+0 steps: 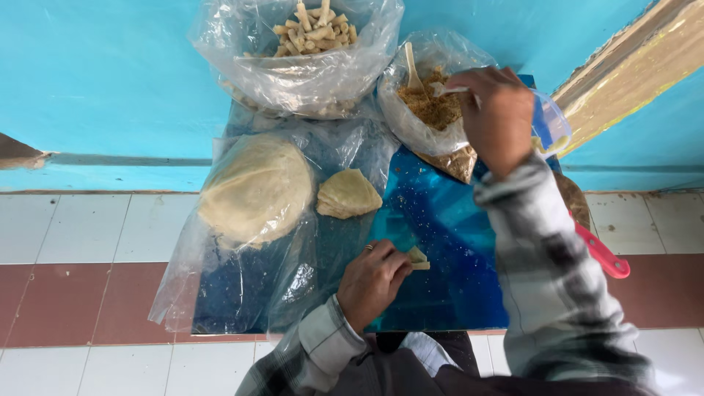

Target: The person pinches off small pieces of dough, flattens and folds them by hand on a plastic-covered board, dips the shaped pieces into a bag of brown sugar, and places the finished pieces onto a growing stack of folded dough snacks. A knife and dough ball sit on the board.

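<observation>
My left hand rests on the blue table and pinches a small folded wrapper between its fingers. My right hand reaches over a clear bag of brown crumbly filling and holds a white plastic spoon above it. A second white spoon stands in that filling. A small stack of pale wrappers lies between my hands, to the left.
A large round stack of wrappers sits inside a clear plastic bag at the left. A bag of several rolled pieces stands at the back. A pink handle pokes out at the right edge. Behind is a turquoise wall, below a tiled floor.
</observation>
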Demonstrator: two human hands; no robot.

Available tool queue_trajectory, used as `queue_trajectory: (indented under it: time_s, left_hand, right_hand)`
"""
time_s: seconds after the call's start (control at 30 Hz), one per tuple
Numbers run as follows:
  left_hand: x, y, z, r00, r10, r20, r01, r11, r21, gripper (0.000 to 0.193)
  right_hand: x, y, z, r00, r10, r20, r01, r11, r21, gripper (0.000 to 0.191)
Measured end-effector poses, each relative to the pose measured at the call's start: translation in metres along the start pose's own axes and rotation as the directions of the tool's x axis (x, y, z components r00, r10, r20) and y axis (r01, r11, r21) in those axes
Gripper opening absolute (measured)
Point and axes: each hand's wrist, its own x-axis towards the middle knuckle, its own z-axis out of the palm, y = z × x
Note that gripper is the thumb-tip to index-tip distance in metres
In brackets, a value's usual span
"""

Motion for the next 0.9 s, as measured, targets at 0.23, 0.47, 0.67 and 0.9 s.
queue_trajectory:
  time_s: [0.23,0.47,0.67,0.9]
  left_hand:
    - [0.004,-0.005,0.001,1.0,-0.022,0.009,0.022,0.999,0.027,0.007]
    - [0.004,0.002,0.0,0.996,-0.051,0.075,0.048,0.998,0.047,0.006]
    - [-0.004,0.008,0.001,0.993,0.103,0.054,-0.105,0.994,0.026,0.023]
    - [0.011,0.004,0.014,0.994,0.038,0.101,-0.048,0.994,0.097,0.006]
  right_hand:
    - [-0.124,-0.079,-0.028,0.884,0.037,0.467,-0.054,0.998,0.024,0.016]
    - [-0.189,-0.091,-0.027,0.909,0.221,0.354,-0.253,0.966,0.047,0.013]
    - [-0.194,-0.096,-0.023,0.88,0.371,0.297,-0.404,0.913,0.055,0.01]
    - [-0.193,-0.109,-0.035,0.946,0.201,0.253,-0.159,0.971,-0.18,0.021]
